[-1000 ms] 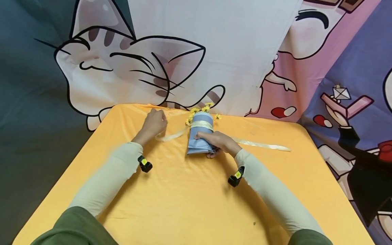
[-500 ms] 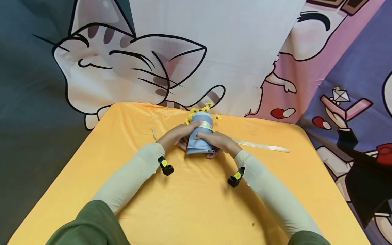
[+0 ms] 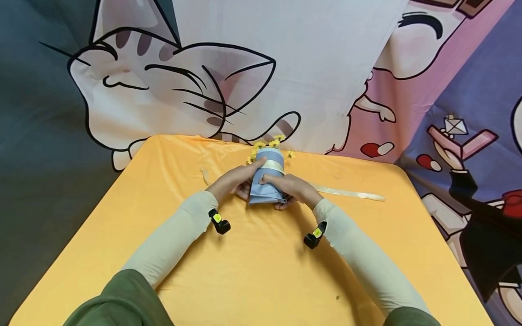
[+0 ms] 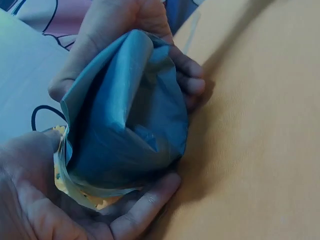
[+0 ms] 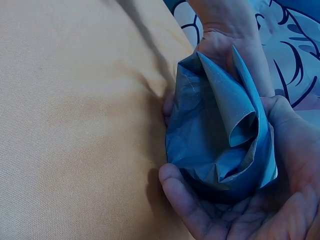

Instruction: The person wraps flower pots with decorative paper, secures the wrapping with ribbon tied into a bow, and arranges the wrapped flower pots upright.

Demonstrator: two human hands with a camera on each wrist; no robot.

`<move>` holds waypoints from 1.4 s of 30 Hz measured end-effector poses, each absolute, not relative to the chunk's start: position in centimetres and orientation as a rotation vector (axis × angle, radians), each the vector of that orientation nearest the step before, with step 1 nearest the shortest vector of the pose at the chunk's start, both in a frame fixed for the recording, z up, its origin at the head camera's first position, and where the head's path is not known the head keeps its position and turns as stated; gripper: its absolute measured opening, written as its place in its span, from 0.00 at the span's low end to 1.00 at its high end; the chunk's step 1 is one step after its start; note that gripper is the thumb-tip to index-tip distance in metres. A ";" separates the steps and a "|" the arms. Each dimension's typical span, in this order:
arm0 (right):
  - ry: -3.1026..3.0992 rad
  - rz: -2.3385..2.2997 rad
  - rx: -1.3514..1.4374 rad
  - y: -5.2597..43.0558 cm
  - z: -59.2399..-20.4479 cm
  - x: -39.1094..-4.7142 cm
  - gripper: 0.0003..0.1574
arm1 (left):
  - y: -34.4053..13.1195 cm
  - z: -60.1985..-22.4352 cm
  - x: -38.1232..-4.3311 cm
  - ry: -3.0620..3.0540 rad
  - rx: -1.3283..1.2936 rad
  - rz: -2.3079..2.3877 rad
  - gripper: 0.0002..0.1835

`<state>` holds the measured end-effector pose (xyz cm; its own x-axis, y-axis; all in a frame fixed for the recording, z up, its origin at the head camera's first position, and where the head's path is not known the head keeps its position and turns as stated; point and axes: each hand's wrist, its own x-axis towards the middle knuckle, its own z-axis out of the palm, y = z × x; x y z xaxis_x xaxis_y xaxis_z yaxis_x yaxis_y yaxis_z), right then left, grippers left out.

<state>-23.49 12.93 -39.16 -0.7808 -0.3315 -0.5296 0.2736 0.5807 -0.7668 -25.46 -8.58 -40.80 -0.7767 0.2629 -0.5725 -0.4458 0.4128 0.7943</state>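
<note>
A small bouquet in blue wrapping paper (image 3: 263, 190) lies on the yellow cloth, its yellow flowers (image 3: 258, 146) pointing away from me. A cream ribbon (image 3: 273, 166) runs across the paper below the flowers. My left hand (image 3: 238, 177) grips the bouquet's left side, thumb on top at the ribbon's edge and fingers underneath. On the lower right, my right hand (image 3: 293, 189) holds the paper with its thumb laid over the front. Both wrist views look into the folded, open bottom end of the wrapping paper (image 4: 115, 135), with curled fingers around it.
One ribbon tail (image 3: 350, 193) stretches right over the yellow tablecloth (image 3: 253, 271); another ribbon end (image 3: 205, 175) shows left of my left wrist. A printed cartoon backdrop (image 3: 326, 68) stands right behind the table.
My left hand has come in from the left, where it was raised near the ribbon's left tail, and now grips the bouquet. The right hand has kept its hold in place.
</note>
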 end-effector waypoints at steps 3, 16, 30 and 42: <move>2.159 -1.198 -0.050 13.0 -39.2 -23.5 0.40 | -8.6 -40.7 -25.4 2.026 -0.145 1.362 0.59; 2.187 -1.138 -0.061 13.4 -38.7 -23.3 0.44 | -7.6 -40.9 -25.5 1.983 -0.068 1.410 0.52; 2.848 -0.808 -0.364 17.0 -37.0 -22.4 0.24 | -6.7 -40.8 -24.5 1.987 -0.057 1.454 0.50; 2.814 -0.963 -0.578 17.2 -38.7 -23.5 0.09 | -6.9 -41.0 -24.2 2.051 -0.088 1.451 0.52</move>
